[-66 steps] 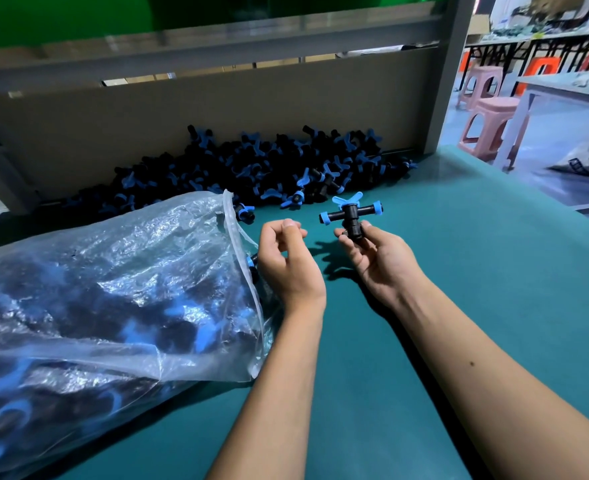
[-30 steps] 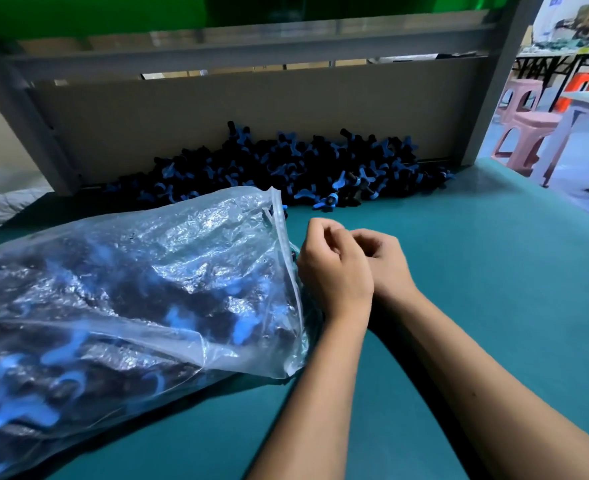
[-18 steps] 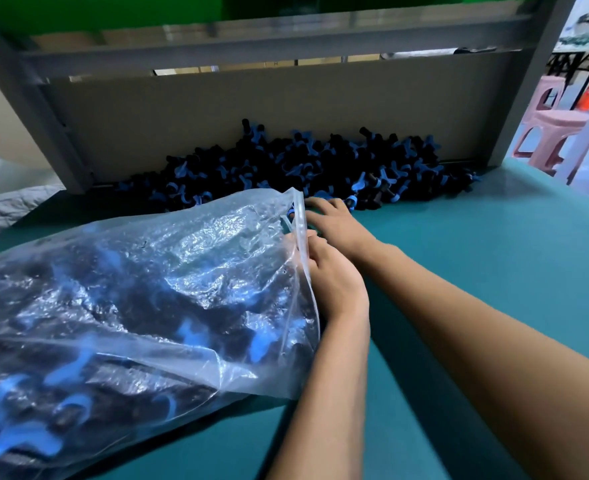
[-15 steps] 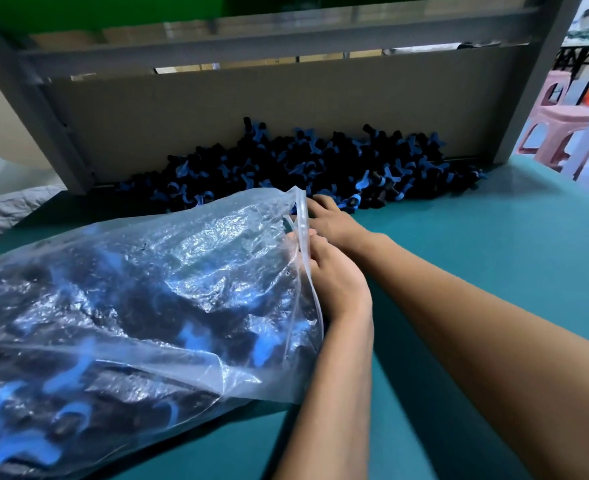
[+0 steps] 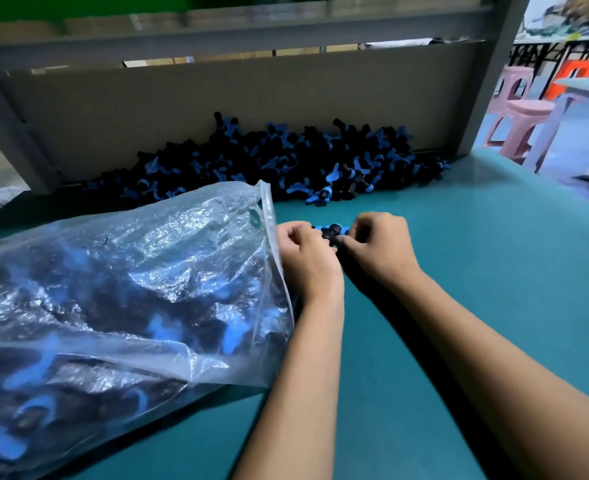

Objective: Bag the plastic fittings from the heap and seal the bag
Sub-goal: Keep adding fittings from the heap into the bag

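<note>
A heap of black and blue plastic fittings lies against the cardboard back panel. A large clear plastic bag, full of fittings, lies on the left of the green table with its mouth facing right. Just right of that mouth, my left hand and my right hand meet, both gripping one black and blue fitting between them. Only the fitting's top shows above my fingers.
The green table top stretches to the right and front. A cardboard panel and grey metal frame close off the back. Pink stools and another table stand beyond the right edge.
Both hands have pulled back from the bag's mouth to the right. They now hold a fitting between them, where half a second ago they were at the bag's opening.
</note>
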Demonstrator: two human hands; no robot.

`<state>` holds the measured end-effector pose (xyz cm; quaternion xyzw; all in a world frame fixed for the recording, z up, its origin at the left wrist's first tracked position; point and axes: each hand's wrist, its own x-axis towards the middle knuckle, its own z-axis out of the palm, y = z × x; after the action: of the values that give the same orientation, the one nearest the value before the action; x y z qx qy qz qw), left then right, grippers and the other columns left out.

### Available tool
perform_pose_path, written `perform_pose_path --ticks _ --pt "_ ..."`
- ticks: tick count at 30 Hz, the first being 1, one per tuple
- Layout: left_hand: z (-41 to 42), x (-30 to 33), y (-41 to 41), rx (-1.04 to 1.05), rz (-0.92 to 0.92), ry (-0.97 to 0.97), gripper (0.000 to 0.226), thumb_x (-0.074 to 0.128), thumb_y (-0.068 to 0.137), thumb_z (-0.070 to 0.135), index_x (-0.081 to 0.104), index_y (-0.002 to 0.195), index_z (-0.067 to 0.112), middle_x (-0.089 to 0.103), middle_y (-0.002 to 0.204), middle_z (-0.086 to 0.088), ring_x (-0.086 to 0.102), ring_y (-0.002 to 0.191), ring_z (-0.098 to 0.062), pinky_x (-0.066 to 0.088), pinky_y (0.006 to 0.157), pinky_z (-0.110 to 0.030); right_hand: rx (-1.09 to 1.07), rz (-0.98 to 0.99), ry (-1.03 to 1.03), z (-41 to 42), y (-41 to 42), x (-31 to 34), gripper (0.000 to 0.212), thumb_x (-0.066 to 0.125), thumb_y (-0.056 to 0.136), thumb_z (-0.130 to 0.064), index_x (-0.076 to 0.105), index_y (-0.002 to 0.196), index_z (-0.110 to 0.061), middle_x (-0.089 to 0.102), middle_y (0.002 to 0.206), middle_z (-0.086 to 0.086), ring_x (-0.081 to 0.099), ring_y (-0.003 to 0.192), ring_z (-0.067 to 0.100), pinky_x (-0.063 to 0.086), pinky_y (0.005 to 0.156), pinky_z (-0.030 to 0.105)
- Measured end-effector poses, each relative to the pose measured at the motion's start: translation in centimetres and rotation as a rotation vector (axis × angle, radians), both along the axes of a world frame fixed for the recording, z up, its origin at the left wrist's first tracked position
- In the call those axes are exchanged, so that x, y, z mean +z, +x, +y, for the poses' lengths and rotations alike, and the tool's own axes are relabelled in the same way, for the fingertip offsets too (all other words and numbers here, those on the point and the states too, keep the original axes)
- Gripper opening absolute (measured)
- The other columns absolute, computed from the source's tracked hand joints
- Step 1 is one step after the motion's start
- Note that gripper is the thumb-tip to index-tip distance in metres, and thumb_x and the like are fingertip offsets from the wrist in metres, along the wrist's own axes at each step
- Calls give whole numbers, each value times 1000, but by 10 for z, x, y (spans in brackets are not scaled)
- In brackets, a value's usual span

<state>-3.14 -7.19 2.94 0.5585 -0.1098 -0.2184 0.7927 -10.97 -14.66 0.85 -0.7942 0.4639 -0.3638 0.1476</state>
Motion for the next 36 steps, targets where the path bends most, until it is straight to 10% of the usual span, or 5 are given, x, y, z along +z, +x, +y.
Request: perform_pose_path --ticks 8,13,19,29,36 --pt "3 -4 -11 -385 -19 199 24 56 103 36 58 88 17 70 91 -8 73 66 -25 61 87 -52 165 -660 320 14 -48 -7 24 82 79 -9 66 94 -18 74 93 11 67 74 24 60 73 41" --pt "6 -15 -11 -373 -113 202 5 69 93 13 69 94 18 76 98 -14 72 84 -28 62 83 -44 294 -805 488 14 -54 -7 14 79 81 -7 78 89 -19 77 88 9 71 76 19 59 76 32" --pt "6 -19 -13 -335 -57 122 14 75 90 4 66 100 8 75 91 -10 68 72 -16 53 59 -16 297 -779 497 14 -55 -8 9 79 84 -4 76 89 -12 77 83 9 71 71 16 56 67 24" --pt "4 -21 -7 -212 92 0 29 71 94 5 57 119 4 70 84 0 64 69 -12 54 73 -19 99 -993 560 6 -51 -12 12 74 87 -7 70 97 -10 73 73 -2 71 69 16 58 74 32" --pt "5 -23 -14 -306 -99 74 10 76 90 7 69 98 8 75 93 -9 68 76 -15 54 67 -21 274 -746 478 14 -50 -10 9 78 86 -8 76 93 -12 77 80 4 71 66 12 54 62 20"
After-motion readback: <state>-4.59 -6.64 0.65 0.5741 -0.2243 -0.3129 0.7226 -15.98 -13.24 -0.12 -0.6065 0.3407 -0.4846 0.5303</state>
